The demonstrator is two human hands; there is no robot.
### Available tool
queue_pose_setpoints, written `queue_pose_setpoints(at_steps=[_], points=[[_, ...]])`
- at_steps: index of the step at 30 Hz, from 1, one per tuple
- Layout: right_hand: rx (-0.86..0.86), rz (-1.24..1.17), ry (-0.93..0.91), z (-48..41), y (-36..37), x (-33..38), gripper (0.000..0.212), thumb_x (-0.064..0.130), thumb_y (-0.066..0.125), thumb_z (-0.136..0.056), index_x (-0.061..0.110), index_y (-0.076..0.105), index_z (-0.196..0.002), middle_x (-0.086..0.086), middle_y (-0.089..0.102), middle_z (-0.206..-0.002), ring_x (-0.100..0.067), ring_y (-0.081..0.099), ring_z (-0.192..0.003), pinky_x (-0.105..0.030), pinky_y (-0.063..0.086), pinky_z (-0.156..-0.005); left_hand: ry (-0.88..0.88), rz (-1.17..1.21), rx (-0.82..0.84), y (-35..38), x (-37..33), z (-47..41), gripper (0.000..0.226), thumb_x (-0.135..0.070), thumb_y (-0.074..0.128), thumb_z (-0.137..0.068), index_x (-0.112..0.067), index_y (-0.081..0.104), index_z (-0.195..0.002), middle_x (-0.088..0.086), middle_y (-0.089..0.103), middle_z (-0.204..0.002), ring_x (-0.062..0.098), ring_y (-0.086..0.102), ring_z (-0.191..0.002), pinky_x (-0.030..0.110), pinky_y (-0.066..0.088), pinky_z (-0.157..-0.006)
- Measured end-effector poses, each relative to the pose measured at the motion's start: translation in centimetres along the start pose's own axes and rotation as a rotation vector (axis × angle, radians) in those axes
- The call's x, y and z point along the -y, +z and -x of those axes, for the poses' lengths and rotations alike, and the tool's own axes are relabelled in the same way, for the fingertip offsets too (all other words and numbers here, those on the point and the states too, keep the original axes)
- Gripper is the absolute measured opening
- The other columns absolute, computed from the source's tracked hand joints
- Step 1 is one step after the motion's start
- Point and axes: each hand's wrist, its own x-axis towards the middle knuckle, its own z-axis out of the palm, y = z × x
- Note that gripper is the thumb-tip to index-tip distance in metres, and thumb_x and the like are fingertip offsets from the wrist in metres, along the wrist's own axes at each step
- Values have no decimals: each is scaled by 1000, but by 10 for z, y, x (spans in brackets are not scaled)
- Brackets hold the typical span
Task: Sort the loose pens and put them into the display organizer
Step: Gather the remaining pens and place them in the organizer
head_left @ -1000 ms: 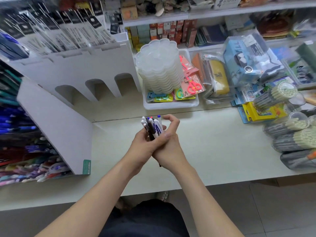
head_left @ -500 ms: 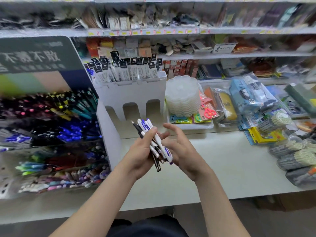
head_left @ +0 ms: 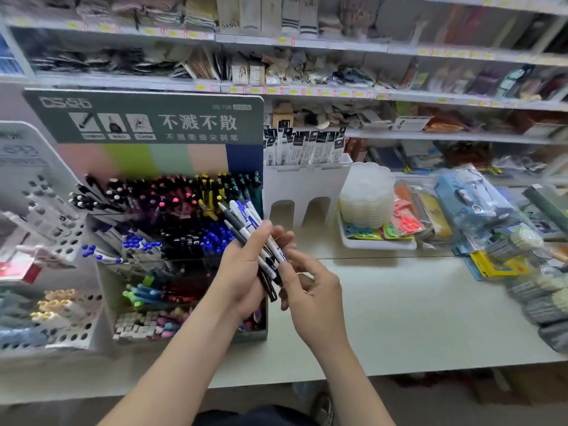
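My left hand grips a bundle of several pens, white with blue print and black ones, their tips fanned up and to the left. My right hand is just to the right of the bundle, and its fingertips pinch the lower part of one pen. The display organizer stands directly behind my left hand, with tiers of black, blue, pink and yellow-capped pens under a green header sign.
A grey perforated rack stands at the far left. A white divider box and a tray with stacked clear lids sit behind the white counter. Packaged goods and pencil tubes crowd the right. Shelves rise behind.
The view has swung up and left, bringing the display organizer in front. Both hands have lifted the pen bundle toward it, and my right hand has slid lower on the pens.
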Motion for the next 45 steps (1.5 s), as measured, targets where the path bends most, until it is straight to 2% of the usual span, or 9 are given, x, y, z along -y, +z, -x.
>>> queue_pose_setpoints(at_steps=[3,7,13,20,24,29,35,41,45], points=[[16,105,-62,7,14,9,20,20,62,-108,31,78,-113,-2,68,-66,-17,64,-49,-27,53,-53,17,-50,-10,-21,-15,11,23,-29,65,-103,-6,68,-104,14,75,-98,25,76,-87,43,62,-74],[-83,257,-175,15,32,23,18,22,65,-106,32,80,-107,5,70,-65,-13,68,-52,-33,56,-57,14,-60,-26,-49,-29,25,30,-24,63,-105,3,66,-117,21,77,-106,29,77,-100,40,65,-76],[-246,-309,-46,22,59,45,10,11,75,-98,18,83,-99,-11,74,-72,-23,65,-63,-34,56,-64,57,-233,-34,-87,-42,45,28,-37,71,-98,-10,71,-104,6,68,-89,18,67,-77,41,58,-71],[37,47,-232,41,92,44,14,9,77,-96,21,81,-104,8,79,-82,-17,76,-73,-27,58,-65,52,-162,-4,-101,-54,63,47,-51,66,-93,-6,68,-106,21,74,-94,33,74,-85,47,61,-79],[165,243,-433,49,97,38,13,20,78,-96,22,81,-108,13,75,-83,-14,71,-71,-29,56,-65,96,-334,-77,-116,-58,64,41,-51,80,-87,-12,67,-89,4,61,-77,22,61,-73,42,55,-71],[10,71,-94,31,100,42,22,30,67,-104,25,77,-85,5,71,-66,-14,68,-61,-36,56,-60,55,-355,27,-121,-58,70,19,-29,71,-101,-13,67,-90,10,58,-82,18,57,-66,34,51,-60],[243,-306,304,3,94,55,20,21,73,-101,5,79,-91,-20,65,-71,-27,59,-53,-34,54,-53,21,-411,107,-111,-56,74,10,-15,64,-104,-11,72,-99,10,64,-83,16,59,-64,29,51,-58],[-263,-260,216,-17,79,42,21,32,49,-111,17,57,-98,1,49,-66,-17,44,-57,-34,41,-50,30,-372,-35,-98,-50,70,11,-15,60,-107,-8,63,-114,15,79,-108,28,77,-85,34,58,-59],[-374,-321,-21,-13,66,50,15,25,44,-115,19,52,-103,-2,58,-67,-22,57,-58,-42,52,-59,94,-418,-103,-99,-46,63,20,-27,68,-103,-7,65,-105,4,67,-83,18,58,-66,35,52,-60]])
